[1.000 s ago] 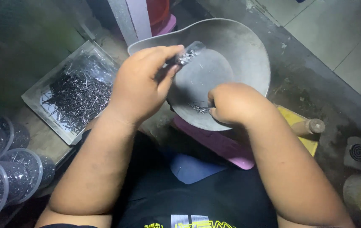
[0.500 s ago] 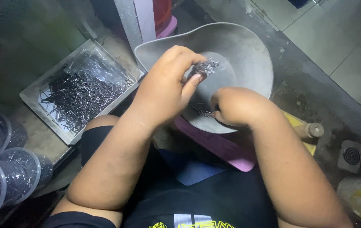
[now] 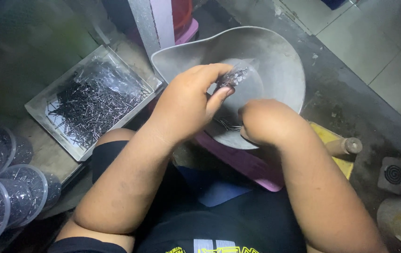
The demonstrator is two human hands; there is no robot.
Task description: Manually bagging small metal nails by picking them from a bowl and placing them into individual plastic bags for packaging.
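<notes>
Both of your hands are over the grey metal pan sitting on your lap. Your left hand is curled up, pinching a small clear plastic bag with thin nails in it between thumb and fingers. Your right hand is balled up low in the pan, right by a few loose nails; can't tell what it's gripping, if anything. Off to your left there's a tray of dark nails, plus clear tubs near your elbow.
</notes>
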